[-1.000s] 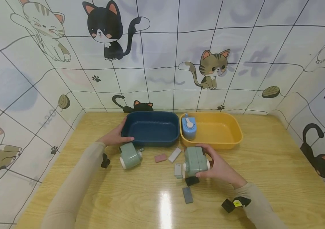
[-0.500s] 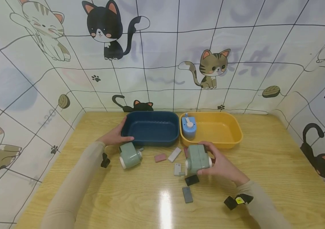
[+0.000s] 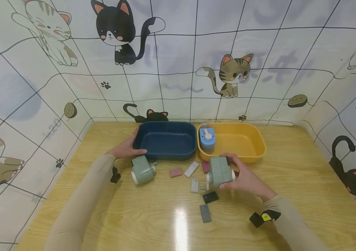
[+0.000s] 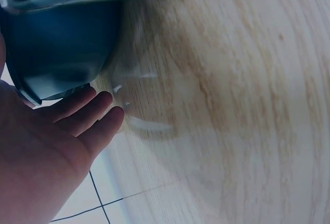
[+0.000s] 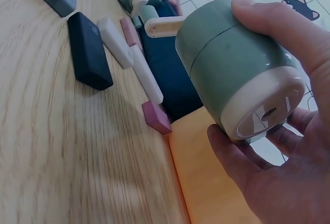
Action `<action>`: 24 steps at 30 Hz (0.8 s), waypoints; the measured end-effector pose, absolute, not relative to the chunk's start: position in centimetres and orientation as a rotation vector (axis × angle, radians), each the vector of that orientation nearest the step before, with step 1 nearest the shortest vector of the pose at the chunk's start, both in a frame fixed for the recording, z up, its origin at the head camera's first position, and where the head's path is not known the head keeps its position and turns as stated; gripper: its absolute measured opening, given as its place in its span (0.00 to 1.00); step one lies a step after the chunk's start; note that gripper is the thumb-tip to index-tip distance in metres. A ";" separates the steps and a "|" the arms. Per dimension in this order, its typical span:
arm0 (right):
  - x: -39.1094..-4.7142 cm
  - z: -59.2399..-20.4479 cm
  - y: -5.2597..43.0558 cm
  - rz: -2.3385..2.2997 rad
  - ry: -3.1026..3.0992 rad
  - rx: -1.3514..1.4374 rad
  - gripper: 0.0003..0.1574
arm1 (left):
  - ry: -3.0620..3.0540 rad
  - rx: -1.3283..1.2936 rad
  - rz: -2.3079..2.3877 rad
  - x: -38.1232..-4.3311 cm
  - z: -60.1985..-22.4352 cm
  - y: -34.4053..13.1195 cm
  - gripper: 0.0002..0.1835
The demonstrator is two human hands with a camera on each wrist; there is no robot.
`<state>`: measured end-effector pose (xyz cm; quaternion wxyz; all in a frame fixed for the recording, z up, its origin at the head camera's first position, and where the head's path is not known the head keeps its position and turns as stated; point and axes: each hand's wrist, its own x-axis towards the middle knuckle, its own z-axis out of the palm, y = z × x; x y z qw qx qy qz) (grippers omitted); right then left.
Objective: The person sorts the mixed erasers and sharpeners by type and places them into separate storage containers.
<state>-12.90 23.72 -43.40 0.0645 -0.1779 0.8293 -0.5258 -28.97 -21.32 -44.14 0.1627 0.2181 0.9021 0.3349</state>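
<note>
My right hand [image 3: 240, 176] grips a green pencil sharpener [image 3: 219, 170] with a hand crank, held lifted near the yellow tray's front edge. In the right wrist view, thumb and fingers wrap the sharpener [image 5: 232, 59], its white end with a pencil hole facing the camera. My left hand [image 3: 128, 148] rests against the left end of the dark blue tray [image 3: 165, 156]; in the left wrist view its fingers [image 4: 98, 126] are nearly straight beside the tray wall. A second green sharpener [image 3: 142, 170] lies on the table just in front of that hand.
Behind the right hand stands a yellow tray [image 3: 250, 158] holding a blue sharpener [image 3: 207, 141]. Several eraser-like blocks lie mid-table: pink [image 3: 176, 172], white [image 3: 191, 169], light grey [image 3: 194, 185], black [image 3: 210, 197], dark grey [image 3: 205, 213] and magenta [image 3: 205, 166]. Cat-patterned cloth walls surround the table.
My right hand has moved slightly right and away from me with the sharpener, uncovering the magenta block. My left hand has stayed at the blue tray.
</note>
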 end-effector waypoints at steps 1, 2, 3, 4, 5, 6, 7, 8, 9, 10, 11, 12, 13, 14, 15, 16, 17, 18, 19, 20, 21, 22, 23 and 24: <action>-12.9 -43.3 23.8 -1.584 2.503 -0.535 0.58 | 2.575 0.623 0.953 -29.0 -44.2 -21.3 0.63; -12.9 -43.3 23.8 -1.579 2.506 -0.535 0.58 | 2.577 0.624 0.948 -29.1 -44.2 -21.4 0.63; -12.9 -43.3 23.9 -1.574 2.508 -0.537 0.58 | 2.578 0.623 0.945 -29.1 -44.2 -21.4 0.63; -12.9 -43.3 24.0 -1.572 2.509 -0.542 0.58 | 2.577 0.620 0.944 -29.0 -44.2 -21.4 0.63; -12.9 -43.4 24.1 -1.566 2.511 -0.540 0.58 | 2.576 0.615 0.942 -29.0 -44.2 -21.4 0.63; -12.9 -43.4 24.2 -1.557 2.516 -0.540 0.58 | 2.575 0.610 0.942 -29.0 -44.2 -21.4 0.63; -13.0 -43.5 24.3 -1.555 2.517 -0.539 0.58 | 2.575 0.605 0.944 -29.0 -44.2 -21.4 0.63; -13.0 -43.5 24.4 -1.544 2.525 -0.537 0.59 | 2.574 0.604 0.945 -28.9 -44.3 -21.4 0.63; -13.0 -43.6 24.6 -1.536 2.530 -0.535 0.59 | 2.575 0.601 0.948 -28.9 -44.3 -21.4 0.63; -13.0 -43.6 24.7 -1.524 2.537 -0.532 0.59 | 2.576 0.600 0.950 -28.9 -44.3 -21.4 0.63; -13.0 -43.6 24.9 -1.517 2.543 -0.529 0.59 | 2.579 0.599 0.950 -28.9 -44.3 -21.4 0.63; -13.0 -43.5 25.0 -1.515 2.549 -0.530 0.59 | 2.582 0.601 0.951 -29.0 -44.4 -21.4 0.63; -13.0 -43.5 25.1 -1.511 2.556 -0.533 0.59 | 2.583 0.602 0.951 -29.0 -44.4 -21.4 0.62; -13.0 -43.4 25.3 -1.505 2.561 -0.535 0.59 | 2.584 0.604 0.949 -29.0 -44.5 -21.4 0.62; -13.1 -43.4 25.4 -1.503 2.564 -0.536 0.59 | 2.585 0.600 0.944 -29.0 -44.4 -21.4 0.62; -13.1 -43.3 25.5 -1.502 2.567 -0.536 0.59 | 2.586 0.597 0.940 -29.0 -44.4 -21.4 0.62; -13.1 -43.3 25.6 -1.500 2.572 -0.530 0.58 | 2.585 0.592 0.937 -28.9 -44.4 -21.4 0.62; -13.2 -43.3 25.7 -1.497 2.573 -0.528 0.58 | 2.583 0.591 0.935 -28.9 -44.4 -21.4 0.63; -13.2 -43.2 25.7 -1.496 2.573 -0.527 0.58 | 2.584 0.589 0.933 -28.9 -44.4 -21.4 0.63; -13.3 -43.1 25.8 -1.498 2.568 -0.526 0.58 | 2.584 0.589 0.929 -29.0 -44.3 -21.4 0.63; -13.3 -43.1 25.8 -1.499 2.567 -0.525 0.58 | 2.585 0.587 0.926 -29.0 -44.3 -21.4 0.63; -13.3 -43.0 25.9 -1.500 2.564 -0.530 0.58 | 2.585 0.590 0.925 -29.0 -44.3 -21.4 0.63; -13.3 -42.9 25.9 -1.503 2.559 -0.534 0.58 | 2.585 0.593 0.925 -29.1 -44.4 -21.4 0.63; -13.4 -42.9 25.9 -1.508 2.553 -0.540 0.58 | 2.585 0.598 0.925 -29.1 -44.4 -21.4 0.63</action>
